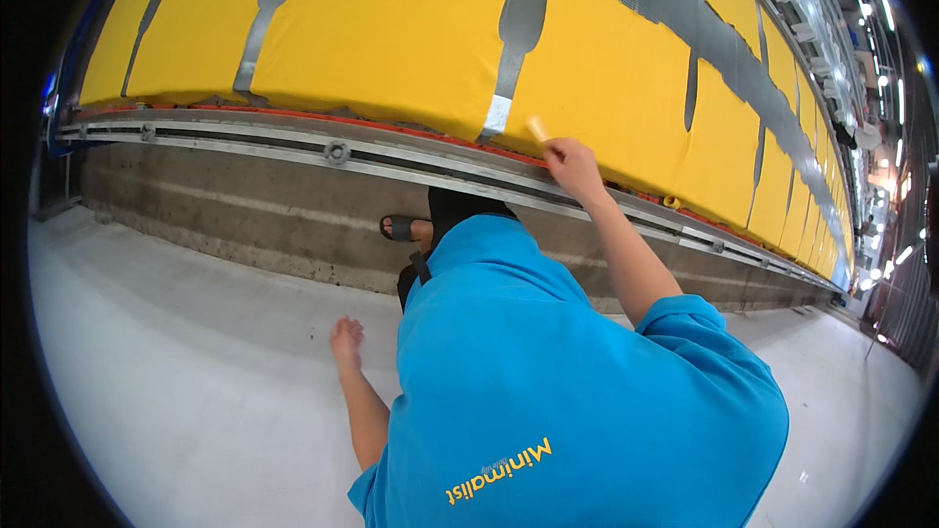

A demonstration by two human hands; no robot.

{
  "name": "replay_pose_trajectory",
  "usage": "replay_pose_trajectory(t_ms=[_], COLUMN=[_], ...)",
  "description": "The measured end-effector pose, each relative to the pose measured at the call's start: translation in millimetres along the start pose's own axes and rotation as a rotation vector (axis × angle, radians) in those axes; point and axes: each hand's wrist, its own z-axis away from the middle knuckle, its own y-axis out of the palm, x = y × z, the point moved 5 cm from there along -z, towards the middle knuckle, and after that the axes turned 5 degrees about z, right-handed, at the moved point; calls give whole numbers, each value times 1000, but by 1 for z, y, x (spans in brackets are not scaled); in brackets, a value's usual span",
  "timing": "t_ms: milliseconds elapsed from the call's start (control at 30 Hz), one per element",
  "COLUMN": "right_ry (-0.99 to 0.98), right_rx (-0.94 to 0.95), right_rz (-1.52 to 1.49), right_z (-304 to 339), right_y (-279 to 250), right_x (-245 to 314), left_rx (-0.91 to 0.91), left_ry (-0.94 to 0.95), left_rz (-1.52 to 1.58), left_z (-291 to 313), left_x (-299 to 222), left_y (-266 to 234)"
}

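My right hand [572,168] is closed around a short pale stick-like piece [536,129], slightly blurred, whose exact kind I cannot make out. It is held over the near edge of the yellow fabric [597,78], which lies in panels along a long table. Left of that hand, a small white label-like patch [499,114] sits on a grey strip [523,10] between two panels. My left hand [345,340] hangs low beside my body, fingers loosely bent and apart, with nothing visible in it. Below it is only the pale floor.
A metal rail [337,152] with round knobs runs along the table's near side, beside a red-orange strip [293,119]. A small yellow ring [671,202] lies by the rail. Beneath is a concrete base [225,205]; my sandalled foot [398,227] is beside it. White floor [196,332] stretches behind.
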Motion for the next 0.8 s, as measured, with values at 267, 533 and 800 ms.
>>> replay_pose_trajectory(t_ms=[267, 533, 800], right_ry=[55, 99, 66], right_rx=[-357, -521, 53], right_rz=[-149, 449, 32], right_z=[-75, -118, -63], right_y=[-25, -67, 6], right_x=[75, 7, 115], left_rx=[-10, 226, 227], left_ry=[180, 308, 99], left_rz=[135, -758, -619], left_z=[-58, -32, -39], left_x=[-117, -49, -109], left_y=[-40, -36, -59])
